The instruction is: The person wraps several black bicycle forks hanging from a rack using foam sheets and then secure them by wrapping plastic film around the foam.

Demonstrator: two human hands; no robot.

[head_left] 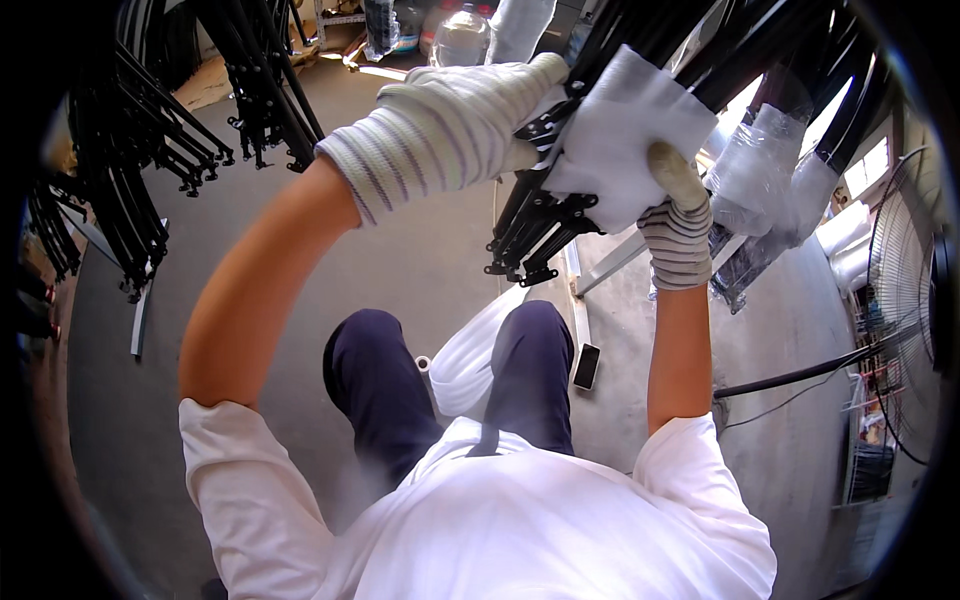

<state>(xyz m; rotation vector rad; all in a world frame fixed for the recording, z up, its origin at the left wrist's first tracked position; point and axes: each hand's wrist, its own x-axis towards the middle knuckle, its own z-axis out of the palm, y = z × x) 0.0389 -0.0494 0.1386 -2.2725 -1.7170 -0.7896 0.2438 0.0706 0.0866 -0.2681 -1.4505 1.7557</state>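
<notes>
One plain white sheet [630, 130], at one o'clock, is grasped by the right hand [680, 218] against black tubes [525, 225]. At twelve o'clock, whether anything is gripped by the left hand [450, 125] cannot be told.

Caged fan [895, 228] at right, clear plastic jug [461, 40], bright window [867, 170].
</notes>
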